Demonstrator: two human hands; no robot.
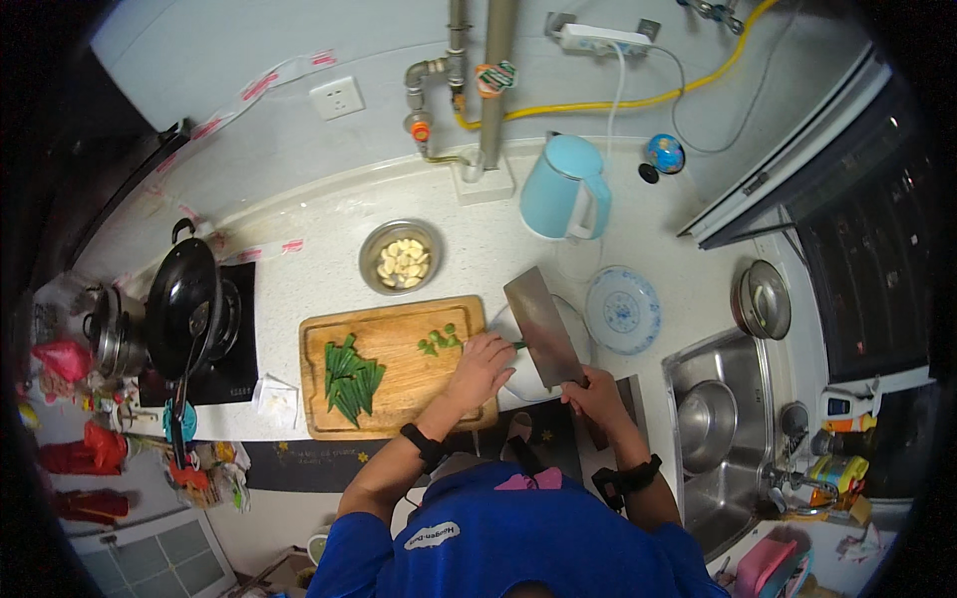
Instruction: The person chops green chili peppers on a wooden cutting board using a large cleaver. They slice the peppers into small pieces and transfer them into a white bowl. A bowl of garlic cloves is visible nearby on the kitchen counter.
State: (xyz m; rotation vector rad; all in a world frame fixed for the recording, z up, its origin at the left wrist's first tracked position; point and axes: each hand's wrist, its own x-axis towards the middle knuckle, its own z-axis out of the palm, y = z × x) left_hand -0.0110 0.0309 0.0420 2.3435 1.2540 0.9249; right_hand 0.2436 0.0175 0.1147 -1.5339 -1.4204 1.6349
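Note:
My right hand (pixel 597 398) grips the handle of a cleaver (pixel 544 321), whose broad blade is raised over a white plate (pixel 534 377). My left hand (pixel 484 366) reaches over the right edge of a wooden cutting board (pixel 404 374), its fingers near the blade. A small green piece (pixel 519 345) shows between those fingertips and the cleaver; whether the fingers hold it is unclear. On the board lie a pile of sliced green leaves (pixel 351 381) at the left and several short green chunks (pixel 439 340) at the upper right.
Peeled garlic cloves (pixel 404 261) fill part of a metal bowl (pixel 368 250) behind the board. A blue kettle (pixel 566 190) and a blue-patterned plate (pixel 623 310) stand beyond the cleaver. The sink (pixel 718 508) is at right; a black wok (pixel 179 306) sits on the stove at left.

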